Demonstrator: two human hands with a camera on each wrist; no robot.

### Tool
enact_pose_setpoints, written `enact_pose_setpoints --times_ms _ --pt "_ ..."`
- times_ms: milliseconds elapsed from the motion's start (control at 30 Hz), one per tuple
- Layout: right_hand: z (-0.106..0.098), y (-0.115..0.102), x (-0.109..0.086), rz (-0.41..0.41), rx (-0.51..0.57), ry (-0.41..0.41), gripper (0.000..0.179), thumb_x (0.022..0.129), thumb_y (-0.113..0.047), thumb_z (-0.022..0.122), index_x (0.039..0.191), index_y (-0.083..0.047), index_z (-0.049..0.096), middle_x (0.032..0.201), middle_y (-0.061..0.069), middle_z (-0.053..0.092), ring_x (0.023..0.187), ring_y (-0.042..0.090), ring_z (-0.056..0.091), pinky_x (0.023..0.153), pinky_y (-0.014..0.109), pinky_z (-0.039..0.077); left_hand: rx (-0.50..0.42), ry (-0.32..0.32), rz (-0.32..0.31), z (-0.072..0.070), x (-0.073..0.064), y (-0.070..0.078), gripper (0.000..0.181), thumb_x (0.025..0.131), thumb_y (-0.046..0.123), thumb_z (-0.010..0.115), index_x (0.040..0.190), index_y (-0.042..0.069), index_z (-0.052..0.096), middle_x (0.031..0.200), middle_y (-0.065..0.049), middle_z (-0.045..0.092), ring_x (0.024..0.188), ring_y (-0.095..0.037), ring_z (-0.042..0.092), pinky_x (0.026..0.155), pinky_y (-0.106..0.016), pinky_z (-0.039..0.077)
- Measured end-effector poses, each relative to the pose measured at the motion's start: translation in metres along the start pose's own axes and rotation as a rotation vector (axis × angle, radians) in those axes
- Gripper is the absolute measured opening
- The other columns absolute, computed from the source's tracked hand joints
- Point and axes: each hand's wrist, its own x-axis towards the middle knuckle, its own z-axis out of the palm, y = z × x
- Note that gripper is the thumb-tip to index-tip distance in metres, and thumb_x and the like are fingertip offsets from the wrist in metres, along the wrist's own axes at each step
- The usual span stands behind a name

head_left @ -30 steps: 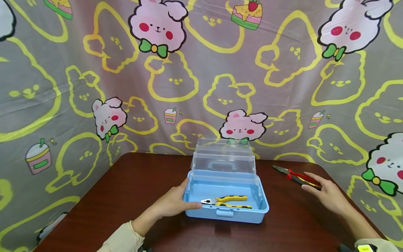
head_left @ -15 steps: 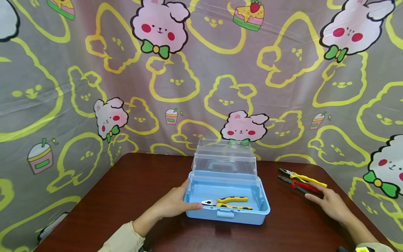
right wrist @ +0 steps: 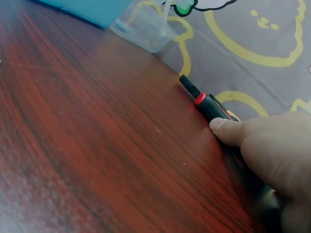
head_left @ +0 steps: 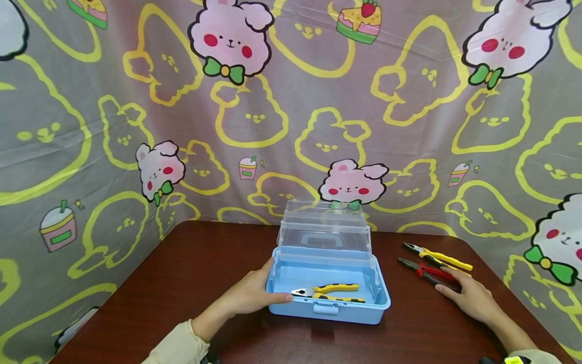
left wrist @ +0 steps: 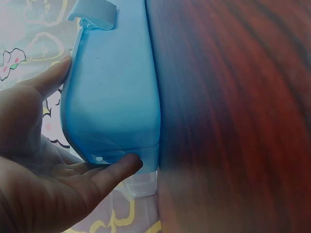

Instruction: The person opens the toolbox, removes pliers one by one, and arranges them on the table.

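Observation:
My left hand [head_left: 245,293] holds the front left corner of a light blue toolbox [head_left: 350,312]. Its thumb lies along the front rim, and in the left wrist view fingers press the blue end wall [left wrist: 114,141]. Inside the box are pliers with yellow and black handles [head_left: 338,287]. On the right side of the table, my right hand [head_left: 475,298] grips red and black pliers [head_left: 422,268] by the handles, tips pointing left. The right wrist view shows the thumb [right wrist: 226,131] on the black handle. Just beyond lie other yellow-handled pliers [head_left: 447,259], partly overlapped by my fingers.
The toolbox's clear lid [head_left: 323,235] stands raised at the back. Dark reddish-brown wood makes up the table [head_left: 204,253], with rounded far corners. A patterned curtain [head_left: 282,136] hangs close behind and along both sides.
My right hand has drawn the red and black pliers nearer to me, uncovering the yellow-handled pairs of pliers beyond them. My left hand and the toolbox stay in place.

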Motion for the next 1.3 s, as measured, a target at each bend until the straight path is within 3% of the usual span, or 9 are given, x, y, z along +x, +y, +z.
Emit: enact_pose_setpoints --times_ms 333,567,733,967,1133,1300 --pt "0.008 0.001 0.003 -0.002 0.016 0.017 0.08 0.097 -0.053 0.069 0.145 0.007 0.048 0.143 0.042 0.043 0.126 0.064 0.041 0.082 0.081 0.032 -0.018 0.013 0.035 -0.003 -0.004 -0.004 0.116 0.086 0.047 0.083 0.164 -0.001 0.012 0.148 -0.028 0.05 0.125 -0.033 0.058 0.1 -0.054 0.047" --pt "0.008 -0.009 0.008 0.003 0.053 0.007 0.086 0.094 -0.054 0.072 0.148 0.008 0.046 0.144 0.042 0.041 0.128 0.064 0.039 0.086 0.08 0.031 -0.028 0.021 0.012 -0.007 -0.009 -0.009 0.117 0.086 0.049 0.083 0.164 0.0 0.011 0.151 -0.026 0.047 0.126 -0.032 0.057 0.1 -0.054 0.047" --pt "-0.004 -0.02 0.01 -0.004 0.073 0.076 0.089 0.093 -0.052 0.075 0.146 0.013 0.044 0.138 0.04 0.048 0.124 0.061 0.044 0.091 0.073 0.037 -0.014 0.03 0.014 -0.008 -0.007 -0.006 0.117 0.085 0.049 0.083 0.165 0.002 0.012 0.145 -0.025 0.053 0.121 -0.03 0.06 0.098 -0.053 0.049" --pt "-0.032 -0.067 0.005 -0.072 0.186 0.198 0.075 0.096 -0.044 0.075 0.148 0.002 0.048 0.137 0.033 0.051 0.123 0.054 0.048 0.091 0.07 0.039 -0.014 0.011 0.02 -0.004 -0.003 -0.003 0.116 0.086 0.049 0.083 0.165 0.001 0.012 0.147 -0.027 0.051 0.123 -0.032 0.059 0.099 -0.054 0.048" --pt "-0.036 -0.107 0.005 -0.173 0.243 0.202 0.072 0.093 -0.038 0.079 0.147 0.0 0.05 0.141 0.029 0.051 0.126 0.049 0.048 0.094 0.07 0.04 -0.016 0.004 0.025 -0.003 -0.001 -0.002 0.116 0.086 0.049 0.083 0.165 0.001 0.012 0.148 -0.027 0.049 0.124 -0.032 0.058 0.1 -0.055 0.047" --pt "-0.029 -0.133 0.007 -0.245 0.305 0.186 0.072 0.091 -0.034 0.082 0.147 0.0 0.051 0.14 0.024 0.055 0.124 0.044 0.053 0.096 0.065 0.045 -0.004 -0.005 0.02 -0.002 0.001 0.0 0.117 0.086 0.051 0.082 0.164 0.0 0.013 0.149 -0.027 0.048 0.127 -0.032 0.056 0.101 -0.055 0.046"
